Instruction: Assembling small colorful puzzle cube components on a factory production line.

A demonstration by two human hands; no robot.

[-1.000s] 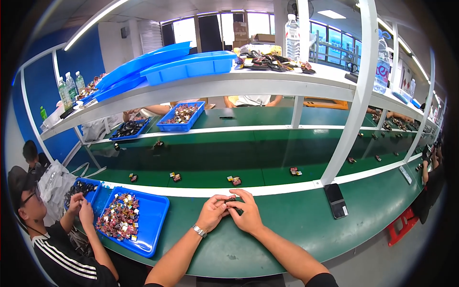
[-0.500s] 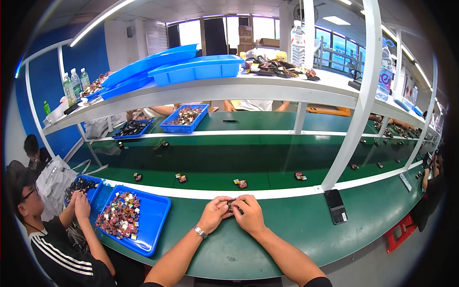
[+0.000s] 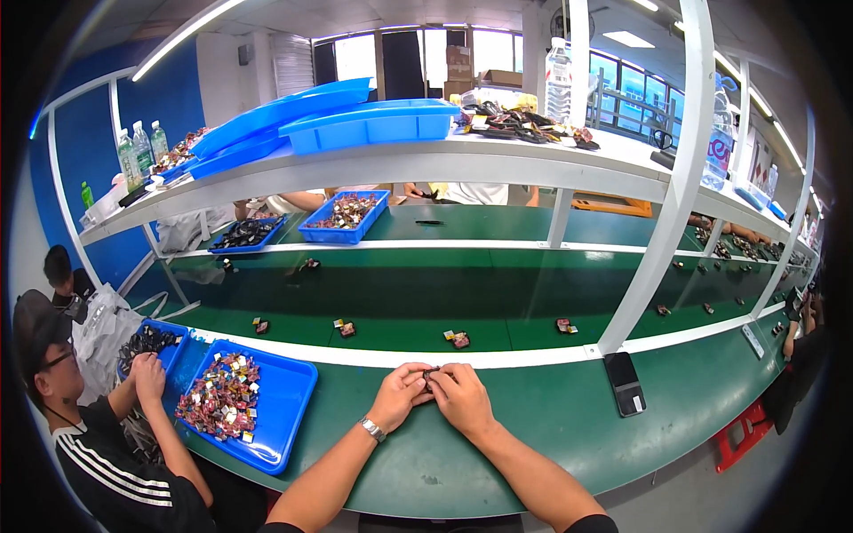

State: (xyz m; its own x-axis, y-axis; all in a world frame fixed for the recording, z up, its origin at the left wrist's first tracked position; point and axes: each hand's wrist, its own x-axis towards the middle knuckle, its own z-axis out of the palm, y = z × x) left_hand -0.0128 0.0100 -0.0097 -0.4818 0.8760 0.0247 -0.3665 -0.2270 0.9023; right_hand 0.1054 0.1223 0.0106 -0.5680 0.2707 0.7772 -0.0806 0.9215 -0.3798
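Over the green bench in front of me, my left hand [image 3: 396, 398] and my right hand [image 3: 463, 401] meet with fingertips pinched together. Between them is a small dark electronic part [image 3: 431, 380], mostly covered by my fingers. My left wrist wears a metal watch. To the left of my hands, a blue tray [image 3: 298, 404] holds a heap of small reddish circuit boards [image 3: 220, 398] with white and yellow pieces. Beyond my hands, similar small boards, such as one with a yellow tab [image 3: 458, 339], lie spaced out along the green conveyor belt [image 3: 400, 306].
A black phone [image 3: 625, 385] lies on the bench to my right, near a white shelf post [image 3: 662, 195]. At left, a co-worker [image 3: 115, 444] handles something by a tray of black parts [image 3: 151, 342]. Blue trays [image 3: 373, 126] and bottles stand on the shelf above.
The boards on the belt have shifted a little to the right. My hands stay in nearly the same place, with slight finger movement. Across the belt, another person's hand has come into view.
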